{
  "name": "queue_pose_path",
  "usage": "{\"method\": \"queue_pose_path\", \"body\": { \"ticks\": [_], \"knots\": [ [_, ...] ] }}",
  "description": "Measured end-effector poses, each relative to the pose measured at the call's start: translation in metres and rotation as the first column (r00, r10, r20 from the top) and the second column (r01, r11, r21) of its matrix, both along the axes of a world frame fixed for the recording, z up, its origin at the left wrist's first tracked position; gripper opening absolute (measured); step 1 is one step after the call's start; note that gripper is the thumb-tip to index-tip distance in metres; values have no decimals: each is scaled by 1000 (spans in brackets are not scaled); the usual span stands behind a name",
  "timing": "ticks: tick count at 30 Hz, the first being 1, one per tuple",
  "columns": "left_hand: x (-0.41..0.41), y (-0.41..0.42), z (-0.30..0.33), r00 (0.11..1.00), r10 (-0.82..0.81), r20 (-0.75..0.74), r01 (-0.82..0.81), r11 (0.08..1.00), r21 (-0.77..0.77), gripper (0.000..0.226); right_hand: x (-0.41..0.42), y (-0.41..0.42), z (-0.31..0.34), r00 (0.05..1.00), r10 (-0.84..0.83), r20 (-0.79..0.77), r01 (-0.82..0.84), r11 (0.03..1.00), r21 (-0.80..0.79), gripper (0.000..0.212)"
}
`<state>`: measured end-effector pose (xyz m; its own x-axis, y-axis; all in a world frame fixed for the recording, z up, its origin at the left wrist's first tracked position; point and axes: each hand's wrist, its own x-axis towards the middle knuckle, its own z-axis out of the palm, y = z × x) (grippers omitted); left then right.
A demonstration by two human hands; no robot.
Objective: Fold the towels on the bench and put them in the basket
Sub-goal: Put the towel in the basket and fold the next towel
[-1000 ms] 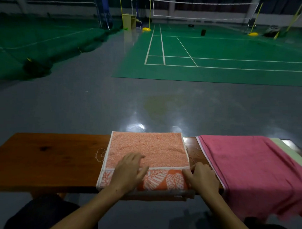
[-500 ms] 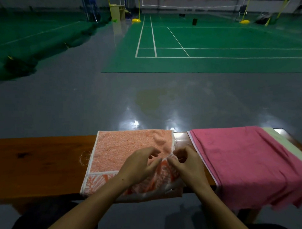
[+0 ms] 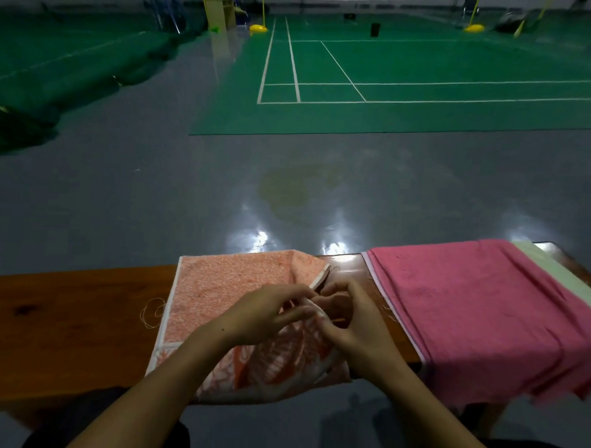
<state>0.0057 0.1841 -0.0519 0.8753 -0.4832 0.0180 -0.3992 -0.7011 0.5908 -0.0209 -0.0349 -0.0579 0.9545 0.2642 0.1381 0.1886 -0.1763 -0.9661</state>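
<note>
A: Head view, the only one I have: the orange towel [image 3: 224, 295] lies on the wooden table [image 3: 66, 323], its near patterned edge hanging over the front. What do the hands look like from your side?

B: I see the left hand [image 3: 267, 315] and the right hand [image 3: 357, 326] meeting at the towel's right side, both pinching its white-trimmed edge. The right-hand corner is lifted off the table and bunched between the fingers [image 3: 305, 291].

A: Agreed, I read both hands as gripping the cloth, neither flat. The left part of the towel stays flat on the wood, with a loose thread [image 3: 152, 312] curling just beside its left border.

B: To the right, I see a pink towel [image 3: 485, 314] spread over the table and drooping over the front edge, apart from the orange one by a strip of bare wood. A pale green cloth [image 3: 560, 276] peeks out beyond it.

A: Past the table I see grey floor [image 3: 154, 192] and a green court [image 3: 426, 87]. I cannot spot a basket.
</note>
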Motion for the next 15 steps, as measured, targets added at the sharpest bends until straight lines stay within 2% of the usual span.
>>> {"method": "queue_pose_path", "body": {
  "ticks": [3, 6, 9, 12, 15],
  "knots": [
    [2, 6, 2, 999, 37, 24, -36, 999, -41, 22, -1, -3, 3, 1000, 14, -14, -14, 1000, 0, 40],
    [2, 15, 6, 999, 44, 17, -41, 992, -121, 16, -1, -10, 4, 996, 52, -77, -58, 995, -77, 42],
    [0, 24, 16, 999, 49, -19, -51, 977, -205, 9, -1, -16, 4, 984, 120, -132, -142, 974, -178, 26],
    [-5, 35, 28, 997, 50, -61, -64, 963, -262, 10, -5, -16, 10, 974, 174, -148, -203, 958, -205, 7],
    [-8, 49, 37, 992, 49, -113, -85, 934, -348, 12, -7, -12, 17, 975, 166, -145, -193, 961, -200, 5]
  ]
}}
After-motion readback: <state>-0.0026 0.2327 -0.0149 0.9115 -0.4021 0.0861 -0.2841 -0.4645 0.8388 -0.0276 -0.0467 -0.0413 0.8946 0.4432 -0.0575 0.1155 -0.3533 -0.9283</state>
